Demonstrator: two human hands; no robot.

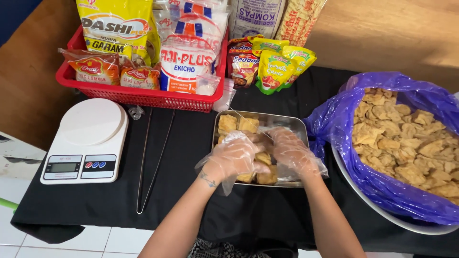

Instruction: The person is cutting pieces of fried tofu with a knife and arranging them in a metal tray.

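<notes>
A: Where do our hands sit?

B: Both, in clear plastic gloves, are over the rectangular steel tray (292,125) on the black-draped worktop (181,157). Our left hand (233,157) curls closed on golden fried tofu pieces (237,125); our right hand (292,152), fingers bent, touches them too.

A: Which is nearer?

B: Equal; the tofu lies directly beneath both.

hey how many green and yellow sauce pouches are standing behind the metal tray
2. One green and yellow pouch stands just behind the metal tray, the other pouch leans beside it on the right, partly overlapped. More could be hidden behind them.
</notes>
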